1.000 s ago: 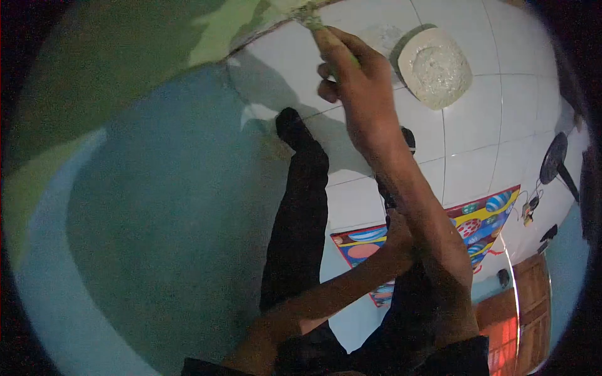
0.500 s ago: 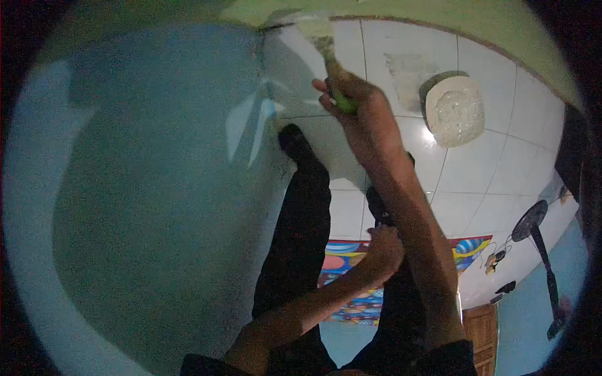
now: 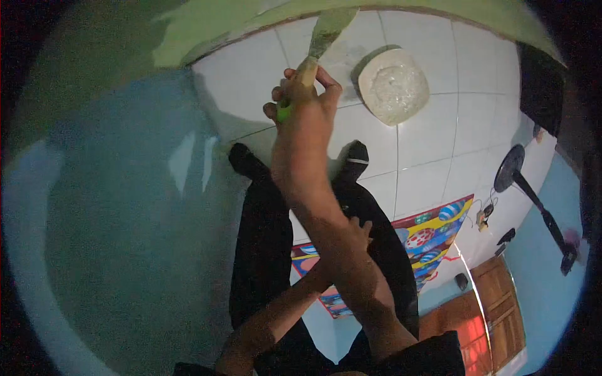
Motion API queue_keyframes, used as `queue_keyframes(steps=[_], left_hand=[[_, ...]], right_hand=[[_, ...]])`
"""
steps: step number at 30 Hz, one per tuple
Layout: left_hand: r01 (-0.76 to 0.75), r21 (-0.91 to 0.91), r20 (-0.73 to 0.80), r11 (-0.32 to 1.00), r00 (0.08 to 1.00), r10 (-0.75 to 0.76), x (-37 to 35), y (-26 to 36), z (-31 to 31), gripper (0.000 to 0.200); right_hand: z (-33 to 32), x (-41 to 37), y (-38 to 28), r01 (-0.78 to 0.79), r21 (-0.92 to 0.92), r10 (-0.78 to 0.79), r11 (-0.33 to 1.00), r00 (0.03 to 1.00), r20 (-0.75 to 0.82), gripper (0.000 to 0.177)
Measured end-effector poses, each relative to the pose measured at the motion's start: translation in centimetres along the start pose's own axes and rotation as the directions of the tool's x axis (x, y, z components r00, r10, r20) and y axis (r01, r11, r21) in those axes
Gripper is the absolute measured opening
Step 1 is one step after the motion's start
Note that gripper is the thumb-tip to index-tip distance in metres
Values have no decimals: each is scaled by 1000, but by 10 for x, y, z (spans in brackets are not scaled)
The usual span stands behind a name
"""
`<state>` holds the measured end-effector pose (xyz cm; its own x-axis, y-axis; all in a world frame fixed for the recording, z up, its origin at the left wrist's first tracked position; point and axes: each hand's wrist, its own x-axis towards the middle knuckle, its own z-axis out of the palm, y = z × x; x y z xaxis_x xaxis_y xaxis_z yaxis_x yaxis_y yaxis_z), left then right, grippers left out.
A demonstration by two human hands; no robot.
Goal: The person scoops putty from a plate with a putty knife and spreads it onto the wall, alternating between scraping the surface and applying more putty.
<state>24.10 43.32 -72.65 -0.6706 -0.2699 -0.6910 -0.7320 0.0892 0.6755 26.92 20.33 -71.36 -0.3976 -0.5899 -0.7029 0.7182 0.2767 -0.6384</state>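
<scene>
My right hand (image 3: 304,103) is closed round the handle of a putty knife (image 3: 329,31), whose green end shows below the fingers. The blade is smeared with pale paste and overlaps the edge where the floor meets the green wall. Right of it, a pale dish (image 3: 395,88) of whitish wet paste rests on the white tiles. My left hand (image 3: 360,233) lies on my right leg, partly behind my right forearm, its visible fingers apart.
A blue-green wall (image 3: 138,207) rises on the left. Both my feet are on the tiled floor (image 3: 420,144). Beyond my right leg lies a colourful mat (image 3: 433,235). A black standing fan (image 3: 511,169) and a wooden door (image 3: 501,307) are at the right.
The view has swung, so the dish appears further left. My right hand and the putty knife are closer to the dish. More of my left hand's fingers shows.
</scene>
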Motion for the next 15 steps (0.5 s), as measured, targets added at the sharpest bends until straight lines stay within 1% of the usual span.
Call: queue_keyframes(steps=[2, 4, 5, 6, 8, 9, 10, 12, 13, 15], left_hand=[[95, 0, 174, 996, 980, -93, 5, 6, -28, 50], [106, 37, 219, 994, 969, -112, 11, 5, -27, 50], [123, 66, 251, 990, 958, -136, 15, 5, -25, 50], [124, 74, 256, 990, 957, -139, 18, 5, -21, 50], [146, 114, 310, 983, 934, -175, 22, 7, -14, 47], [147, 121, 319, 982, 931, -178, 23, 8, -13, 47], [135, 102, 313, 986, 936, -160, 23, 9, -13, 45], [127, 87, 313, 988, 938, -148, 26, 9, -13, 44], [144, 100, 316, 985, 934, -168, 29, 9, -14, 42], [164, 114, 323, 980, 926, -193, 31, 6, -16, 40]], right_hand=[[-2, 7, 2, 45, 24, -45, 999, 999, -5, 39], [1, 14, 4, 152, -29, -151, 988, 988, 16, 40], [-3, 29, 20, 252, -106, -249, 962, 967, 47, 42], [2, 31, 23, 252, -99, -249, 963, 968, 40, 42], [8, 36, 24, 316, -120, -311, 941, 948, 60, 45], [10, 33, 17, 286, -191, -275, 939, 958, 82, 45], [11, 35, 18, 281, -186, -272, 941, 959, 74, 45], [19, 39, 23, 531, -194, -508, 825, 847, 156, 45], [22, 40, 25, 525, -192, -504, 829, 850, 150, 45], [27, 40, 31, 482, -121, -449, 868, 865, 223, 47]])
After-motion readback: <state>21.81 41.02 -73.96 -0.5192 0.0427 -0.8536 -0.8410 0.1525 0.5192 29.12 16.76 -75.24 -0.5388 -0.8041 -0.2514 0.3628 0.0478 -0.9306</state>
